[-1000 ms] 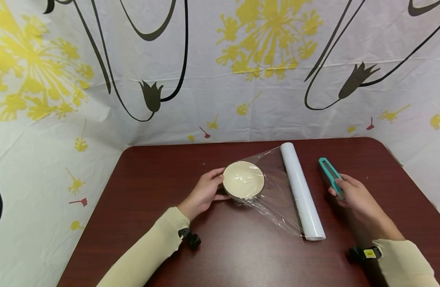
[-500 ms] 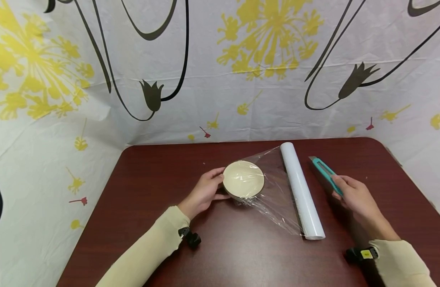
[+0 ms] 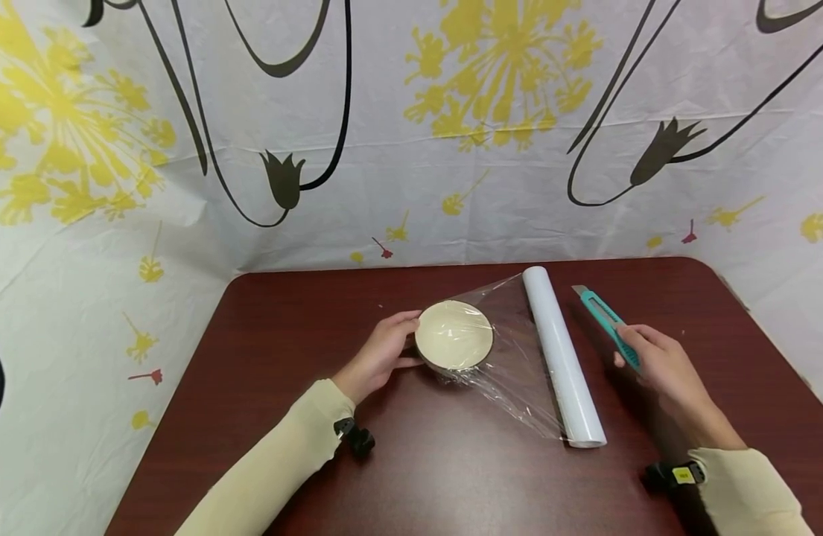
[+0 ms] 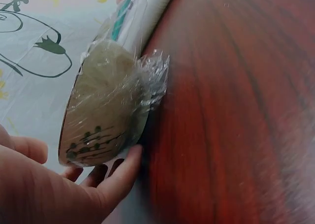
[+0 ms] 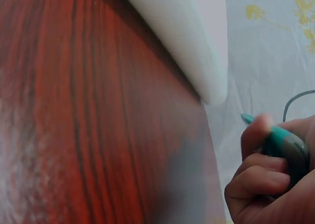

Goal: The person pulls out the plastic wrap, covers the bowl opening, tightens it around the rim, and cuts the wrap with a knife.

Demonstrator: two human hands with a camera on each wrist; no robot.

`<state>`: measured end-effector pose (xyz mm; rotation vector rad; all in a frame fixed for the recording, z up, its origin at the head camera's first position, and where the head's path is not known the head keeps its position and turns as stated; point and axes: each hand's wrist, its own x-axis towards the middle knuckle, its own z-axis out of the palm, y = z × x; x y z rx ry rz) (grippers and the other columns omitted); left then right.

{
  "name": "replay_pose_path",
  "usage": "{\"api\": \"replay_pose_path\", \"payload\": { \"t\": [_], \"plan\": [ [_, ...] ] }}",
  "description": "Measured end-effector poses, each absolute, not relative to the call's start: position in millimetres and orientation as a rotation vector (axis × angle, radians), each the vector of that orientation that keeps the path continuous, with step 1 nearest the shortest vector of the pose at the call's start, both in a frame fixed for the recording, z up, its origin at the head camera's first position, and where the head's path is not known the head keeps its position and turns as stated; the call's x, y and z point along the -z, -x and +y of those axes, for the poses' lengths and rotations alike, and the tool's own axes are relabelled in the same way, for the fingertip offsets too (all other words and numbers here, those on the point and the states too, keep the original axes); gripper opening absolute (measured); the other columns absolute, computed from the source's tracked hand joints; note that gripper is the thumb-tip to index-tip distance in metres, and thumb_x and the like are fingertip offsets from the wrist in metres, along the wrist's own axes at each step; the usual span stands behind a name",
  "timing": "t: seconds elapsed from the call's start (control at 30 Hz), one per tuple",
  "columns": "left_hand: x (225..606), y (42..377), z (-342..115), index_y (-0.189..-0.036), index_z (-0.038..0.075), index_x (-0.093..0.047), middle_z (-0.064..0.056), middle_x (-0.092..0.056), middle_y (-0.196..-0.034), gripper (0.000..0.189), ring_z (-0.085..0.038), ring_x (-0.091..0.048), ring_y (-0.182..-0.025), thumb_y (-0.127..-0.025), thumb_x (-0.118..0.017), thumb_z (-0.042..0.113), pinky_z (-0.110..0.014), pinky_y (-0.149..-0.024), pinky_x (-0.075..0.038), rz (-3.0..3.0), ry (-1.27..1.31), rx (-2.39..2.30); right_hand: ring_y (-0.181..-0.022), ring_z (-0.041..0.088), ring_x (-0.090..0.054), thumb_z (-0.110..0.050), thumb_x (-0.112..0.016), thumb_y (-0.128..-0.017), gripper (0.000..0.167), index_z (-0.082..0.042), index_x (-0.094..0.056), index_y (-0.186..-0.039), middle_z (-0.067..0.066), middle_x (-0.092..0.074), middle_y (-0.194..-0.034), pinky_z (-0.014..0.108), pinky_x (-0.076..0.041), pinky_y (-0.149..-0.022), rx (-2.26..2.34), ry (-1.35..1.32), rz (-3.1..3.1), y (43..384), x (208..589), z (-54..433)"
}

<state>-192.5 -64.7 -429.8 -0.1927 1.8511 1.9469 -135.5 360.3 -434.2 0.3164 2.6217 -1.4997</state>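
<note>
A cream bowl (image 3: 454, 336) with a dark rim stands mid-table, plastic wrap (image 3: 518, 365) stretched across its top. My left hand (image 3: 377, 357) grips its left side, thumb by the rim and fingers low on the wall. Green painted sprigs show on the bowl (image 4: 98, 120) in the left wrist view, with wrap bunched at its side. From the bowl the film runs right to a white roll of plastic wrap (image 3: 564, 357). Right of the roll, my right hand (image 3: 666, 372) holds a teal utility knife (image 3: 604, 316), blade out and pointing up-left. Its fingers curl round the handle in the right wrist view.
The dark red wooden table (image 3: 284, 335) has its far edge against a white cloth (image 3: 384, 112) with yellow and grey flower prints. A small black camera (image 3: 357, 438) is strapped at the left wrist, another camera (image 3: 666, 475) at the right.
The knife has swung to point further up-left, and its blade now shows beyond the handle. My right hand has shifted slightly left. The left hand, bowl and roll stay almost as they were.
</note>
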Motion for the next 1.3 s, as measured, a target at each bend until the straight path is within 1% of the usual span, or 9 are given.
{"api": "replay_pose_path", "payload": {
  "t": [0.1, 0.27, 0.4, 0.53, 0.73, 0.87, 0.97, 1.13, 1.3],
  "plan": [
    [428, 197, -64, -0.161, 0.005, -0.055, -0.016, -0.052, -0.164, 0.049, -0.035, -0.056, -0.142, -0.114, -0.052, 0.019, -0.056, -0.109, -0.057, 1.925, 0.203, -1.896, -0.066, 0.016, -0.045, -0.049, -0.042, -0.119, 0.057, 0.003, -0.059, -0.135, -0.005, -0.07, -0.088, 0.036, -0.041, -0.057, 1.518, -0.313, 2.62, 134, 434, 360],
    [422, 208, -61, -0.158, 0.006, -0.059, -0.013, -0.054, -0.163, 0.047, -0.032, -0.055, -0.143, -0.114, -0.054, 0.022, -0.053, -0.112, -0.054, 2.033, 0.185, -1.842, -0.083, 0.015, -0.056, -0.048, -0.045, -0.119, 0.055, 0.002, -0.062, -0.134, -0.006, -0.079, -0.094, 0.031, -0.048, -0.067, 1.531, -0.272, 2.632, 134, 432, 357],
    [418, 219, -55, -0.154, 0.005, -0.063, -0.013, -0.06, -0.158, 0.045, -0.031, -0.055, -0.144, -0.114, -0.057, 0.024, -0.049, -0.116, -0.051, 2.163, 0.119, -1.769, -0.082, 0.015, -0.062, -0.049, -0.051, -0.117, 0.057, 0.003, -0.06, -0.138, -0.002, -0.083, -0.099, 0.029, -0.053, -0.069, 1.527, -0.251, 2.638, 134, 429, 353],
    [413, 231, -48, -0.151, 0.002, -0.066, -0.014, -0.062, -0.155, 0.043, -0.031, -0.053, -0.148, -0.113, -0.059, 0.023, -0.045, -0.122, -0.045, 2.249, 0.06, -1.71, -0.088, 0.012, -0.062, -0.046, -0.055, -0.116, 0.055, 0.004, -0.06, -0.138, -0.002, -0.084, -0.1, 0.027, -0.054, -0.071, 1.539, -0.233, 2.638, 134, 424, 348],
    [402, 253, -44, -0.146, 0.002, -0.07, -0.013, -0.069, -0.146, 0.04, -0.033, -0.062, -0.138, -0.111, -0.064, 0.02, -0.047, -0.119, -0.049, 2.259, -0.02, -1.602, -0.086, 0.013, -0.063, -0.036, -0.055, -0.117, 0.045, 0.006, -0.06, -0.134, -0.002, -0.083, -0.098, 0.029, -0.056, -0.067, 1.588, -0.187, 2.61, 133, 415, 337],
    [395, 271, -43, -0.144, 0.001, -0.07, -0.013, -0.074, -0.14, 0.039, -0.031, -0.066, -0.135, -0.111, -0.065, 0.019, -0.049, -0.119, -0.049, 2.196, -0.089, -1.529, -0.091, 0.012, -0.062, -0.034, -0.056, -0.117, 0.04, 0.004, -0.062, -0.131, -0.001, -0.082, -0.102, 0.031, -0.057, -0.066, 1.57, -0.128, 2.607, 131, 409, 332],
    [391, 282, -39, -0.145, -0.001, -0.069, -0.014, -0.074, -0.14, 0.039, -0.032, -0.066, -0.136, -0.111, -0.065, 0.018, -0.048, -0.12, -0.049, 2.142, -0.139, -1.489, -0.091, 0.013, -0.061, -0.036, -0.057, -0.117, 0.041, 0.002, -0.063, -0.13, 0.001, -0.082, -0.105, 0.031, -0.056, -0.066, 1.524, -0.093, 2.619, 130, 404, 329],
    [386, 299, -26, -0.146, -0.002, -0.068, -0.014, -0.072, -0.143, 0.039, -0.032, -0.066, -0.136, -0.111, -0.066, 0.015, -0.045, -0.118, -0.051, 2.099, -0.195, -1.409, -0.083, 0.016, -0.065, -0.032, -0.059, -0.116, 0.036, 0.002, -0.064, -0.128, 0.007, -0.082, -0.105, 0.032, -0.058, -0.064, 1.456, -0.028, 2.65, 128, 395, 323],
    [384, 314, -15, -0.149, -0.002, -0.066, -0.015, -0.071, -0.144, 0.04, -0.032, -0.066, -0.135, -0.112, -0.064, 0.012, -0.043, -0.116, -0.053, 2.06, -0.24, -1.355, -0.086, 0.015, -0.069, -0.03, -0.059, -0.116, 0.033, 0.002, -0.064, -0.124, 0.011, -0.081, -0.104, 0.031, -0.059, -0.066, 1.433, 0.035, 2.66, 129, 387, 315]
  ]
}}
